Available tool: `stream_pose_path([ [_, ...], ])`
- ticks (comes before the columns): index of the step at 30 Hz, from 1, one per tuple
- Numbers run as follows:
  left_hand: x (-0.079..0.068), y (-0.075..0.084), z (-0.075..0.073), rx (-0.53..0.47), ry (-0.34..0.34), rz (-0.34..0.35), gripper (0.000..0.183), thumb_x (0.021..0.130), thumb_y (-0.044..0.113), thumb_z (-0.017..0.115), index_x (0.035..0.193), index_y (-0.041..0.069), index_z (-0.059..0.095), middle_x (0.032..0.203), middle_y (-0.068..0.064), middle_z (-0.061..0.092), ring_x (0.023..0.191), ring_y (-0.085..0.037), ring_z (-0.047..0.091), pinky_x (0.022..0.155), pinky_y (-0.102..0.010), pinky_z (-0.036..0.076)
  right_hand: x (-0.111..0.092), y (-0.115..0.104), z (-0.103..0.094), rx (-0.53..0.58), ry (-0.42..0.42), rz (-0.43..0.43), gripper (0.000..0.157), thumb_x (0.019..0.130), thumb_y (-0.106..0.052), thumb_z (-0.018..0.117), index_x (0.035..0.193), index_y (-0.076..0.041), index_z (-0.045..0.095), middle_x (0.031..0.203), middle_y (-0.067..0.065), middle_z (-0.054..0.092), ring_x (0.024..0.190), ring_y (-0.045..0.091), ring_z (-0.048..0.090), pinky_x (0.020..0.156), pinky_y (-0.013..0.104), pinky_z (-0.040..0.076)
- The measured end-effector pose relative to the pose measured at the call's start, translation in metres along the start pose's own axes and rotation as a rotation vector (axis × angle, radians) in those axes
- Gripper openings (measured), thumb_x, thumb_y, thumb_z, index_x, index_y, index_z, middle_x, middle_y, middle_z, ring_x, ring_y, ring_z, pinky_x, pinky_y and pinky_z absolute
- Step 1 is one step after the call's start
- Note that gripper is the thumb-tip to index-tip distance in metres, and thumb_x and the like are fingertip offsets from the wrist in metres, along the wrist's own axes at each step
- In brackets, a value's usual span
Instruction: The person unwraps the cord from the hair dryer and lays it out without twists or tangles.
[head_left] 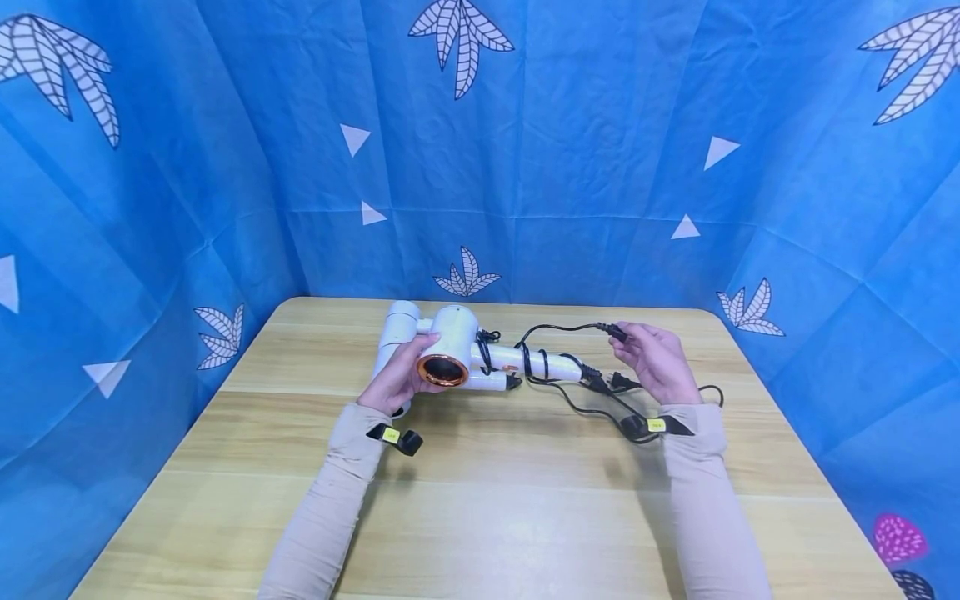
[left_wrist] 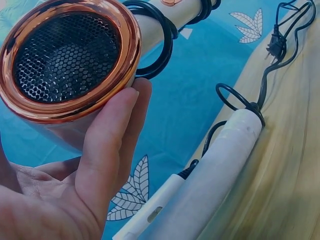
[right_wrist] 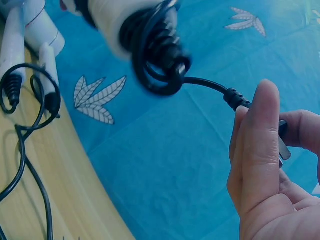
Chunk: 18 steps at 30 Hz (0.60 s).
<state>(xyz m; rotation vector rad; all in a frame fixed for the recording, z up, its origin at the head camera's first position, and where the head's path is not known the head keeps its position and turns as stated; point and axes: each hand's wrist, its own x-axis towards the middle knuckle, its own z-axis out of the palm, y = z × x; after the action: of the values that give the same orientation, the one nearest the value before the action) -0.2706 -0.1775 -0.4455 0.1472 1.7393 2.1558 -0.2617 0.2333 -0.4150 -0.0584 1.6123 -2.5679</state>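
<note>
My left hand [head_left: 403, 377] grips a white hair dryer [head_left: 454, 329] by its head, above the table. The dryer's copper-rimmed mesh end [left_wrist: 67, 60] shows large in the left wrist view. Its handle [head_left: 558, 367] points right, with black cord looped around it. My right hand [head_left: 660, 360] pinches the black plug [right_wrist: 283, 150] of a cord, the fingers covering much of it. In the right wrist view, that cord [right_wrist: 205, 81] runs from the plug to the loops at the handle's end.
Behind the held dryer lie a white cylindrical body [head_left: 400, 321], a white handle [left_wrist: 220, 165] and a thinner white piece [left_wrist: 150, 212], with black cords. Another plug [head_left: 622, 382] and loose cord [head_left: 577, 408] lie on the wooden table [head_left: 510, 500]. Blue curtains [head_left: 600, 100] surround the table.
</note>
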Motion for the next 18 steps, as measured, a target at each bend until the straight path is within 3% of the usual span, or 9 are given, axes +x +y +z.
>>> stream_pose_path([
  [10,0.001,-0.002,-0.001,0.01,0.016,-0.003,0.059,0.102,0.04,0.05,0.144,0.001,0.04,0.104,0.0,0.068,0.086,-0.013,0.075,0.076,-0.032,0.066,-0.012,-0.014,0.014,0.058,-0.004,-0.056,0.017,0.104,-0.007,0.059,0.094,-0.007,0.073,0.086,0.005,0.076,0.075,0.009,0.074,0.071,0.015,0.062],
  [18,0.003,-0.002,-0.003,0.007,0.033,0.0,0.057,0.102,0.04,0.051,0.141,0.0,0.042,0.1,0.0,0.07,0.083,-0.013,0.075,0.074,-0.03,0.065,-0.025,-0.027,0.03,0.123,-0.062,-0.131,0.019,0.104,-0.005,0.058,0.094,-0.005,0.074,0.083,0.008,0.078,0.071,0.011,0.074,0.067,0.016,0.062],
])
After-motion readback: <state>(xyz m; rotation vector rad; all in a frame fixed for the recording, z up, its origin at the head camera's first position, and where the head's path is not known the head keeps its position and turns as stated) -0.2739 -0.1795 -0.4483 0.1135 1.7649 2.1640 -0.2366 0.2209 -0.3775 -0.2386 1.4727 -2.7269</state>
